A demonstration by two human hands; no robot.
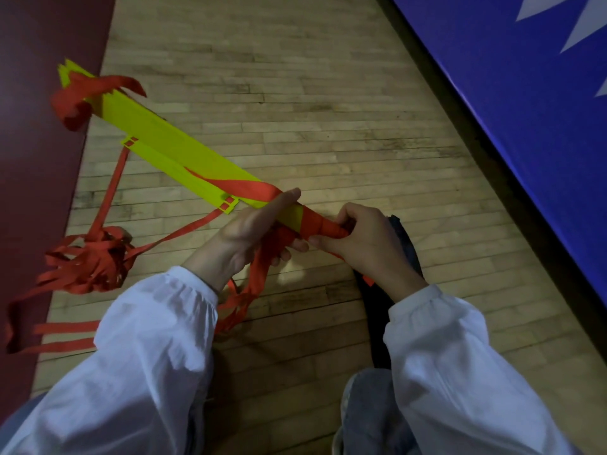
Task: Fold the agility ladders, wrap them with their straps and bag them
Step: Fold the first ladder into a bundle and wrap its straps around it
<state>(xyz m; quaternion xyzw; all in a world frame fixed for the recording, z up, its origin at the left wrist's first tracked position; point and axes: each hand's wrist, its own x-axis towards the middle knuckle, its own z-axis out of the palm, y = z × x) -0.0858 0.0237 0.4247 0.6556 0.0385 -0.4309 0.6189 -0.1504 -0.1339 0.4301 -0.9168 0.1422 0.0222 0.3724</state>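
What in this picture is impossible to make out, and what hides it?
All in the head view:
- Near end of the yellow rungs: covered by the wrapped red strap and the right hand.
- Left hand: its fingertips are hidden under the rungs.
- Dark fabric thing, perhaps the bag: mostly under the right forearm and sleeve.
- Loose strap tangle: its ends run under the left sleeve.
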